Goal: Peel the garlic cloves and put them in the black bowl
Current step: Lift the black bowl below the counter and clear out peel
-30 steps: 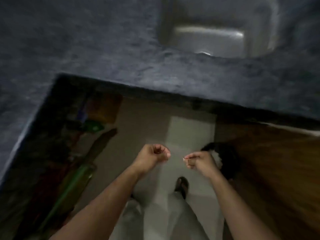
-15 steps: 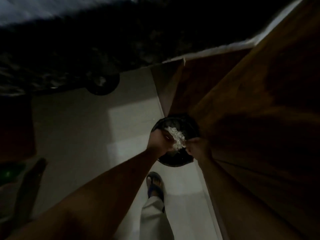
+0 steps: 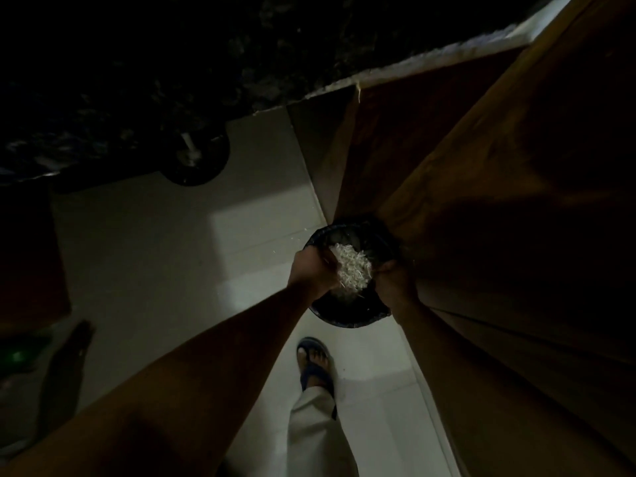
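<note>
1. Holding a clump of pale garlic peels [image 3: 351, 268] between them, both hands sit above a black bin [image 3: 347, 315] on the floor.
2. Left hand [image 3: 315, 273]: fingers curled around the left side of the clump, gripping it.
3. Right hand [image 3: 394, 278]: in shadow; fingers seem curled against the clump's right edge, exact grip hard to make out.
4. Bin stands on pale floor tiles [image 3: 155, 253], touching or just beside a brown wooden door [image 3: 481, 201].
5. Dark stone counter [image 3: 172, 63] runs across the top.
6. One foot in a blue sandal [image 3: 315, 363] below the bin, light trouser leg [image 3: 316, 435] above it.
7. Black bowl and garlic cloves: cannot tell where; neither can be made out.
</note>
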